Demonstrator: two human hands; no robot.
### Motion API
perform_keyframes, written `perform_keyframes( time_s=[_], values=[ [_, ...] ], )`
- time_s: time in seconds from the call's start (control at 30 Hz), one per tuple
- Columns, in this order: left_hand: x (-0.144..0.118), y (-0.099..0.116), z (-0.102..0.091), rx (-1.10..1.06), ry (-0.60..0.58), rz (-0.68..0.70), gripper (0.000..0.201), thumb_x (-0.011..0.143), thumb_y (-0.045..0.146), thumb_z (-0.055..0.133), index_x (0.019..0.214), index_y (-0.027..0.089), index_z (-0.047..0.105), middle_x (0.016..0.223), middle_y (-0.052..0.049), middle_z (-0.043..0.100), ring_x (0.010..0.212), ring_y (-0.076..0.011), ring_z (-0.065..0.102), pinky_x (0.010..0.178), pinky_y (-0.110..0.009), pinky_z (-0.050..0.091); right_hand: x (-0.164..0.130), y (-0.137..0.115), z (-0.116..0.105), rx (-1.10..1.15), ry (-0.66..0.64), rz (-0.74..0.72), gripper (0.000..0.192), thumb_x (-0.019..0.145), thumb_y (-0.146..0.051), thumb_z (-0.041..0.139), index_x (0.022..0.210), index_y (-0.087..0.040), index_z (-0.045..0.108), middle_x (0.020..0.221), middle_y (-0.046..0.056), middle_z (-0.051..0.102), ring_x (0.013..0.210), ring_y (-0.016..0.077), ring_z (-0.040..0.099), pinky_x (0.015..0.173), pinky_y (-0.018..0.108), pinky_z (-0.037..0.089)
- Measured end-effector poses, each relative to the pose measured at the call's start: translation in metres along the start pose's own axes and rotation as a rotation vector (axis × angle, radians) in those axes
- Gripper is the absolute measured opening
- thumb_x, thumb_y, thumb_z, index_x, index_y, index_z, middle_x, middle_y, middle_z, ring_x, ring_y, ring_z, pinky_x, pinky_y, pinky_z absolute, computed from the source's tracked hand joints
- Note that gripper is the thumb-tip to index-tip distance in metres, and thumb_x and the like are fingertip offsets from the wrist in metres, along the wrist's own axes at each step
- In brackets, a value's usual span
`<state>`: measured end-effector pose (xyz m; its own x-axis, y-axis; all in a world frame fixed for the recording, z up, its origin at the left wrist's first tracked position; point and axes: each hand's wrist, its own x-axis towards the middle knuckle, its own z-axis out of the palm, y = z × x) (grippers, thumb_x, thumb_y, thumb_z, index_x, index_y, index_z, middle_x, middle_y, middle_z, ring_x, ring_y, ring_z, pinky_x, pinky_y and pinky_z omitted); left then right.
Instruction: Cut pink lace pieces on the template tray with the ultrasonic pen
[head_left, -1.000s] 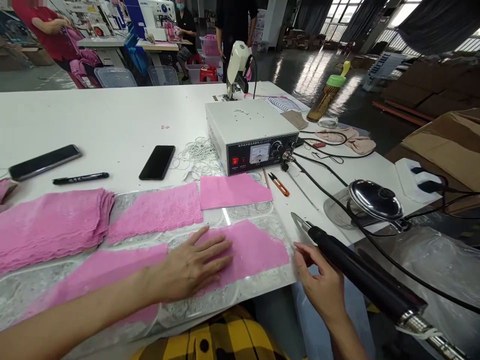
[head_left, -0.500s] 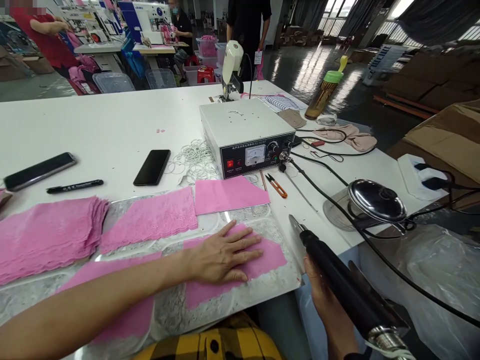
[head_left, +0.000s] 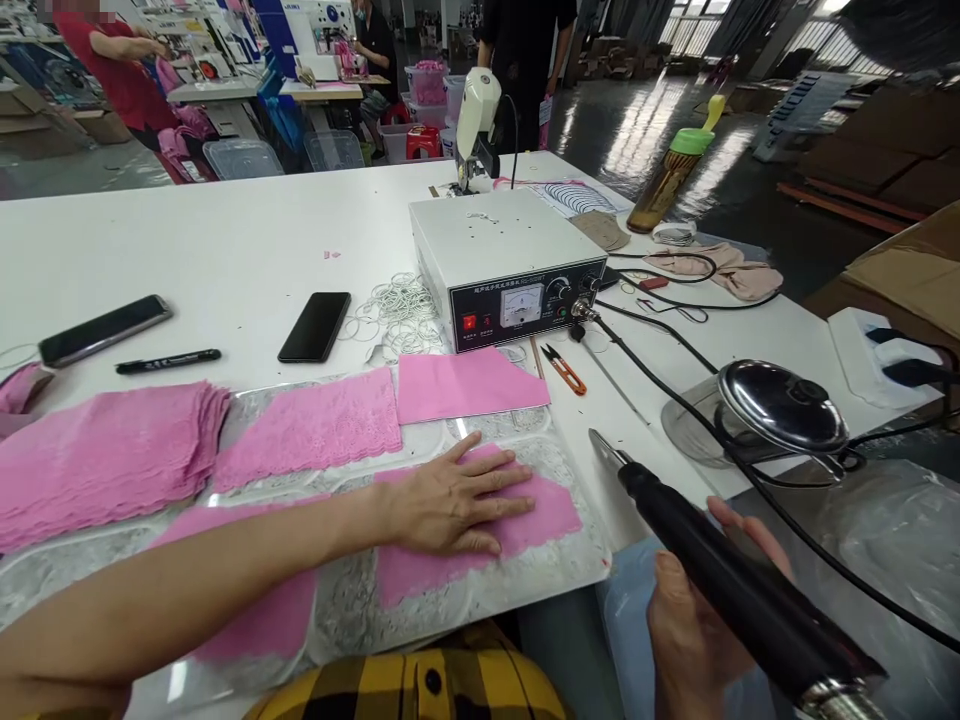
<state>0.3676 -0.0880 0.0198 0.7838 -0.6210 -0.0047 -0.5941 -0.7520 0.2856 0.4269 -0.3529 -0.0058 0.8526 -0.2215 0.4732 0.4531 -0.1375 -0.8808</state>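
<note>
My left hand (head_left: pixel 450 505) lies flat, fingers spread, on a pink cloth piece (head_left: pixel 551 505) at the right end of a grey marble-patterned board (head_left: pixel 345 590). In my right hand (head_left: pixel 690 610) rests a handheld ultrasonic welder (head_left: pixel 735 575), black with a metal tip pointing up and left, beside the board's right edge. My thumb is left of its body and my fingers are on the right. Behind my left hand are a scalloped lace piece (head_left: pixel 315 425) and a plain pink piece (head_left: pixel 472 385). Another pink piece (head_left: pixel 259 615) is partly under my forearm. A stack of pink lace (head_left: pixel 105 455) is at left.
A white control box (head_left: pixel 517 255) stands behind the board, its black cable running to the welder. Orange thread snips (head_left: pixel 564 370), a lidded glass jar (head_left: pixel 780 410), a power strip (head_left: pixel 874 355), a phone (head_left: pixel 315 327) and a marker (head_left: pixel 169 361) lie around. Other people are beyond the table.
My right hand has moved slightly right, its fingers now showing on the welder's far side. The welder's tip has shifted a little right. My left hand stays on the cloth; the view has turned slightly.
</note>
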Motion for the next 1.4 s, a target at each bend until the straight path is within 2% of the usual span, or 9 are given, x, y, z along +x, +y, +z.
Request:
perform_keyframes(
  time_s=[0.13,0.23,0.33,0.43,0.53,0.67,0.87,1.1,1.4],
  values=[
    [0.0,0.002,0.001,-0.011,-0.005,-0.013,0.056,0.102,0.052,0.036,0.152,0.025,0.034,0.161,-0.007,0.024,0.149,-0.0285,0.024,0.122,-0.057,0.0,0.009,0.004,0.014,0.178,0.14,-0.046,0.055,0.064,-0.032,0.075,0.117,-0.023,0.061,0.111,0.005,0.063,0.098,0.0263,0.066,0.104,0.062,0.044],
    [0.0,0.002,0.002,-0.017,0.011,-0.014,0.055,0.102,0.05,0.036,0.151,0.025,0.035,0.16,-0.008,0.026,0.148,-0.0292,0.026,0.122,-0.057,0.002,0.019,0.006,0.03,0.34,0.228,0.001,0.053,0.061,-0.031,0.074,0.111,-0.019,0.06,0.104,0.004,0.063,0.094,0.0235,0.065,0.106,0.063,0.041],
    [0.0,0.002,0.002,-0.009,0.005,-0.02,0.056,0.102,0.05,0.037,0.152,0.024,0.035,0.16,-0.008,0.025,0.149,-0.0296,0.025,0.122,-0.058,0.003,0.03,0.008,0.043,0.412,0.33,0.058,0.05,0.057,-0.036,0.076,0.101,-0.019,0.061,0.099,0.002,0.06,0.09,0.0194,0.061,0.098,0.054,0.049],
    [0.0,0.003,0.003,0.002,-0.006,-0.029,0.056,0.103,0.051,0.034,0.152,0.024,0.034,0.161,-0.008,0.025,0.149,-0.0291,0.024,0.122,-0.057,0.002,0.044,0.006,0.046,0.437,0.402,0.069,0.044,0.06,-0.043,0.074,0.094,-0.018,0.061,0.091,0.0,0.058,0.074,0.0143,0.057,0.08,0.041,0.054],
    [0.0,0.003,0.004,0.009,-0.002,-0.031,0.056,0.103,0.051,0.033,0.151,0.024,0.035,0.16,-0.008,0.025,0.149,-0.0296,0.024,0.122,-0.057,0.003,0.056,-0.004,0.037,0.451,0.407,0.121,0.034,0.065,-0.046,0.062,0.083,-0.018,0.062,0.08,-0.001,0.055,0.06,0.0115,0.051,0.059,0.033,0.049],
    [-0.001,0.003,0.006,0.017,0.033,-0.026,0.057,0.103,0.05,0.035,0.152,0.022,0.034,0.16,-0.009,0.025,0.148,-0.0314,0.026,0.121,-0.058,0.008,0.063,-0.026,0.013,0.461,0.369,0.177,0.024,0.057,-0.04,0.045,0.064,-0.021,0.058,0.065,0.0,0.051,0.047,0.0125,0.042,0.042,0.029,0.036],
    [0.0,0.004,0.007,0.02,0.049,-0.028,0.057,0.102,0.05,0.035,0.152,0.022,0.033,0.16,-0.009,0.025,0.147,-0.0317,0.027,0.121,-0.058,0.008,0.056,-0.04,-0.006,0.352,0.231,0.141,0.028,0.047,-0.037,0.039,0.059,-0.023,0.06,0.053,-0.001,0.046,0.041,0.0155,0.04,0.037,0.032,0.034],
    [0.0,0.004,0.008,0.021,0.05,-0.037,0.057,0.102,0.05,0.035,0.152,0.022,0.034,0.16,-0.009,0.026,0.147,-0.0314,0.028,0.122,-0.057,0.007,0.053,-0.045,0.003,0.314,0.174,0.187,0.023,0.045,-0.036,0.039,0.053,-0.023,0.056,0.047,-0.003,0.041,0.038,0.0146,0.039,0.036,0.032,0.035],
    [0.0,0.004,0.007,0.019,0.075,-0.026,0.056,0.102,0.049,0.036,0.151,0.022,0.037,0.159,-0.01,0.029,0.146,-0.0319,0.03,0.121,-0.057,0.009,0.049,-0.042,0.008,0.341,0.142,0.191,0.022,0.047,-0.033,0.042,0.057,-0.022,0.057,0.05,-0.002,0.043,0.039,0.0142,0.04,0.037,0.031,0.035]
  ],
)
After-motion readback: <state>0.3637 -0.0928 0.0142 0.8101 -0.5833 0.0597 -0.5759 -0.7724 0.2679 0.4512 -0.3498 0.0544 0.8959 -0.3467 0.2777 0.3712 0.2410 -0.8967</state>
